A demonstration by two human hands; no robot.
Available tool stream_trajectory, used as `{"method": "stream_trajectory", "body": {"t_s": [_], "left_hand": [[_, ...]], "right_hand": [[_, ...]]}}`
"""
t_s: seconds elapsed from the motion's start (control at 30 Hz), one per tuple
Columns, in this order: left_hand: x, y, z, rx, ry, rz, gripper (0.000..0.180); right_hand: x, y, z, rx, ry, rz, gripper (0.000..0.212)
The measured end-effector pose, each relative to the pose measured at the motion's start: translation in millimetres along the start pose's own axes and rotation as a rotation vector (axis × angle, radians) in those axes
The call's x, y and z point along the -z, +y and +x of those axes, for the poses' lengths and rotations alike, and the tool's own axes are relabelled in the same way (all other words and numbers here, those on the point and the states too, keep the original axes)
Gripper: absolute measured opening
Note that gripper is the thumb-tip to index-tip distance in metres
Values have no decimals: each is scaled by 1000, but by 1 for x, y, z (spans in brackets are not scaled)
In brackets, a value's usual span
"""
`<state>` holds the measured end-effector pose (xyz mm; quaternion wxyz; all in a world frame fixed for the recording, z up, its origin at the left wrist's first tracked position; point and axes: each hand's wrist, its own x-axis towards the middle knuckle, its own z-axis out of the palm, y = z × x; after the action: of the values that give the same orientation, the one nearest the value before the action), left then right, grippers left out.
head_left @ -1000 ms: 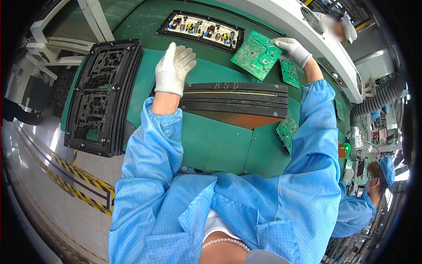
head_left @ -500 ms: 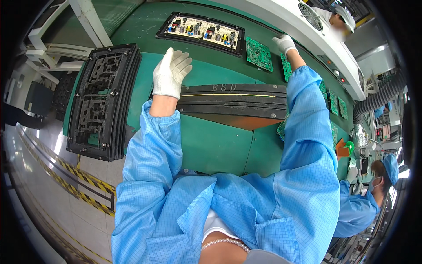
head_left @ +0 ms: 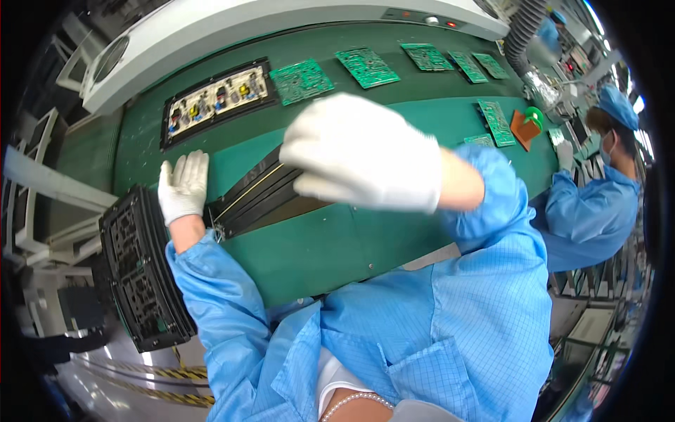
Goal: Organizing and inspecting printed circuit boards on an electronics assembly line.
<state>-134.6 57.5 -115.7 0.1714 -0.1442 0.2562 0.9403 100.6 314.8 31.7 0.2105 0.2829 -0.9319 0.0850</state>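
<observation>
Left hand, white-gloved, laid flat with fingers spread and palm down, pinching nothing, resting at the near end of a stack of long black trays on the green conveyor belt. Right hand, also gloved, raised close to the camera, loosely curled and apparently empty; whether anything is tucked under the palm cannot be told. Directly below that raised hand, the far end of the tray stack, partly hidden. Just outboard of the left hand, hanging off the belt's edge, a black moulded carrier rack with repeated pockets. Beyond the left fingertips, further across the belt, a black-framed board with coloured components. Beyond the right hand, a row of bare green circuit boards lying flat and apart from one another. Off past the right elbow, a co-worker in a blue coat and cap, hands kept to a separate stretch of the line. Judged from their look: trays stiff, thin-walled and light, smooth plastic likely to slide one over another under gloves, so best taken by both long ends at once, squeezing the stack together rather than lifting from the top layer. Green boards likely rigid but delicate, better held by bare edges than by the printed face.
</observation>
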Motion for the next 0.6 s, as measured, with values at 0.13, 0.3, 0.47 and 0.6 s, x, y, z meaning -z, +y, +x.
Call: {"method": "stream_trajectory", "body": {"t_s": [0.13,0.3,0.47,0.6], "left_hand": [[-23,8,44,227,35,-89,80],[-47,-15,114,189,97,150,56],[-53,-22,152,103,159,461,57],[-50,-19,167,242,181,106,44]], "right_hand": [[-16,-32,-28,-81,135,178,26],[-65,-63,-37,11,447,400,19],[-124,-69,-31,115,358,424,15],[-161,-67,-32,124,165,413,18]]}}
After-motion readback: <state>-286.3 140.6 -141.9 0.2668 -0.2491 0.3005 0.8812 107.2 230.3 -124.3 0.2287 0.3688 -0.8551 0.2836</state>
